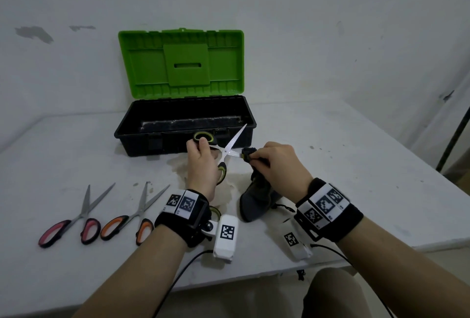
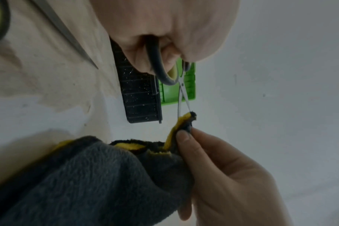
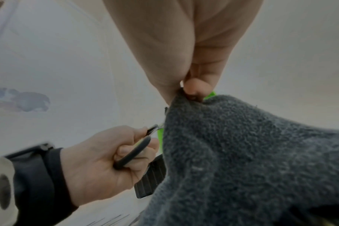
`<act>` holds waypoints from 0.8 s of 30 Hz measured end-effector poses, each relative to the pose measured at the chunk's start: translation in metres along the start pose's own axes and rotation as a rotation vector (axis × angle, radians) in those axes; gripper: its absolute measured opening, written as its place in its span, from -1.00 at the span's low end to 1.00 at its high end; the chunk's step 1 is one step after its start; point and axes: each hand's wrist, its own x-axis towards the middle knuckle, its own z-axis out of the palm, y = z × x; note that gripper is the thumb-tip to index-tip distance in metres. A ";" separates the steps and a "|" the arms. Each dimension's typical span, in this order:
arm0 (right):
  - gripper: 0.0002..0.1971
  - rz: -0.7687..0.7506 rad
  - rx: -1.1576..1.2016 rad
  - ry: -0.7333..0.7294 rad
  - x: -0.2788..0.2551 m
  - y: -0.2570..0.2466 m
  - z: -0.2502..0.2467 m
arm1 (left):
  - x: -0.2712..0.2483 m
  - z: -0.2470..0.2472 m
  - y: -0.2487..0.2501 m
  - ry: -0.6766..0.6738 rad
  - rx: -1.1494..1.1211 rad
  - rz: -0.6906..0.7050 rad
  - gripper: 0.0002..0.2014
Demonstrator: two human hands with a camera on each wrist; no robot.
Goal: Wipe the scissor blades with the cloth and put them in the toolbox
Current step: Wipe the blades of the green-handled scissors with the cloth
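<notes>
My left hand (image 1: 203,149) grips the handles of green-and-black scissors (image 1: 230,148) held above the table, in front of the toolbox. Their blades are spread: one points up and right over the toolbox rim, the other runs right into the cloth. My right hand (image 1: 256,158) pinches a fold of the dark grey, yellow-edged cloth (image 1: 256,198) around that lower blade near its tip. The rest of the cloth hangs down onto the table. In the left wrist view the cloth (image 2: 99,175) wraps the blade tip. The black toolbox (image 1: 122,130) stands open with its green lid (image 1: 185,63) upright.
Pink-handled scissors (image 1: 68,226) and orange-handled scissors (image 1: 127,223) lie open on the white table (image 1: 343,165) at the left front. Another green handle (image 1: 216,212) shows beneath my left wrist. A wall rises just behind the toolbox. The table's edge runs close on the right.
</notes>
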 end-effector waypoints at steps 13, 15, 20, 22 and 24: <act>-0.89 -0.034 0.048 0.182 0.007 -0.004 -0.011 | 0.010 -0.025 0.004 -0.214 -0.113 -0.399 -0.80; -0.89 -0.034 0.067 0.232 0.008 -0.005 -0.014 | 0.011 -0.027 0.004 -0.221 -0.118 -0.386 -0.77; -0.89 -0.028 0.064 0.293 0.010 -0.001 -0.019 | 0.014 -0.028 -0.005 -0.244 -0.009 -0.323 -0.69; -0.90 -0.022 0.066 0.309 0.010 0.002 -0.019 | 0.012 -0.028 -0.004 -0.252 0.060 -0.294 -0.68; -0.89 -0.019 0.071 0.327 0.009 0.004 -0.019 | 0.007 -0.027 -0.001 -0.262 0.059 -0.255 -0.71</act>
